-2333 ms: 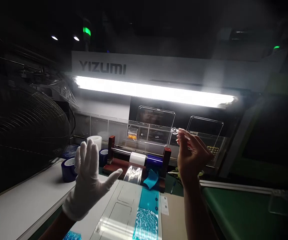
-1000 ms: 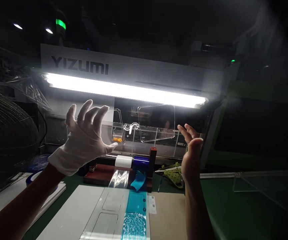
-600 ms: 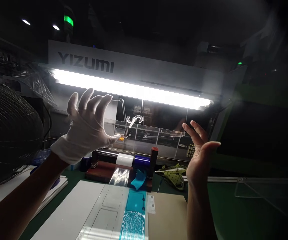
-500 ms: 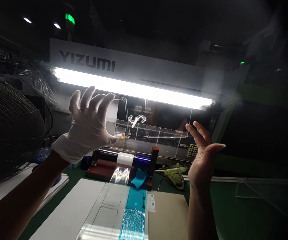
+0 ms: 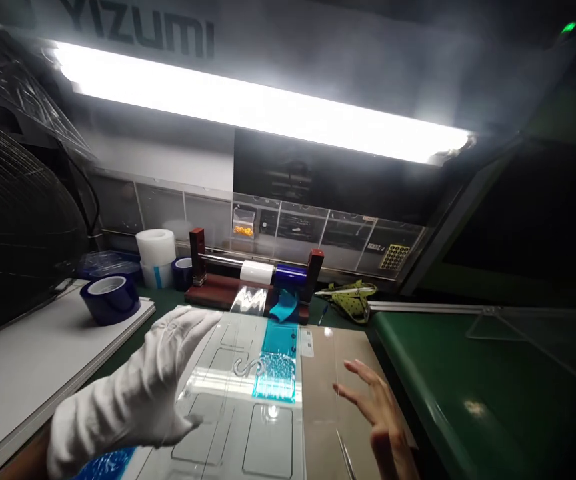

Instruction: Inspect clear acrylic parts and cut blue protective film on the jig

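My left hand [image 5: 135, 387], in a white glove, grips the left side of a pair of clear plastic panels [image 5: 318, 373] between fingers and thumb. My bare right hand [image 5: 375, 407] has its curled fingers at the right edge, with the thumb partly cut off by the frame's bottom. An S-shaped clear runner [image 5: 248, 367] joins the two panels in the middle. The panels hover over a transparent sheet with dark outlines [image 5: 268, 440] and a strip of teal film [image 5: 281, 337]; their faint outlines are hard to follow.
A wooden dispenser [image 5: 248, 297] holds a white roll [image 5: 257, 271] and a blue roll [image 5: 291, 274]. Blue tape [image 5: 111, 300] sits on white sheets at left, beside a dark fan [image 5: 13, 220]. A lit tube [image 5: 268, 107] hangs above. A green polka-dot pouch [image 5: 351, 303] lies behind.
Both hands have come down from in front of the lit tube to above the work surface, bringing the clear panels along. The view has tilted downward.
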The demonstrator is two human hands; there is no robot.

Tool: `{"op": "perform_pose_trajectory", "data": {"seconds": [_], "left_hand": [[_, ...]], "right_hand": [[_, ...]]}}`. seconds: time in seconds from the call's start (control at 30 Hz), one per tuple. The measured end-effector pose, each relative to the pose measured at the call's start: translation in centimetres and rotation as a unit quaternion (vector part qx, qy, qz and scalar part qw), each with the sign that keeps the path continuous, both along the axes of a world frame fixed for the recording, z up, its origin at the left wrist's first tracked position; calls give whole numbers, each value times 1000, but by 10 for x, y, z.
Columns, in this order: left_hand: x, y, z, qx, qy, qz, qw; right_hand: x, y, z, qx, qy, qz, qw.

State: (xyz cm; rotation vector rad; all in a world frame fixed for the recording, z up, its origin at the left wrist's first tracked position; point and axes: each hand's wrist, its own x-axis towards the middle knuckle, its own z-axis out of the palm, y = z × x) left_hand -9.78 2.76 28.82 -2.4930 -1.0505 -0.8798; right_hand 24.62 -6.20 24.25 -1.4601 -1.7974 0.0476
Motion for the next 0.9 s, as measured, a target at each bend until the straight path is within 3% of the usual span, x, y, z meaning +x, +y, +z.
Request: {"op": "perform_pose_trajectory", "data": {"seconds": [0.07,0.13,0.3,0.43,0.53,0.63,0.77,0.9], "left_hand": [[-5,-6,-14,-25,44,-9,999],[-6,-7,-20,-48,55,-6,997],[-1,-6,-17,-93,72,-11,993],[-2,-8,-9,-117,73,-21,990],[-3,-12,-4,-164,52,-26,985],[1,-20,-12,-250,-16,-57,967],[20,-27,-49,-343,-172,-107,917],[41,-30,-80,-363,-251,-122,889]], "right_hand": [[7,-11,-1,-18,-64,10,998],[10,-16,10,-14,-131,8,991],[-13,-4,45,-16,-257,50,965],[-37,16,51,-84,-280,125,948],[-41,26,41,-114,-257,151,948],[-39,29,21,-134,-204,176,954],[-39,31,-10,-173,-103,235,951],[-37,36,-21,-195,-19,254,947]]}}
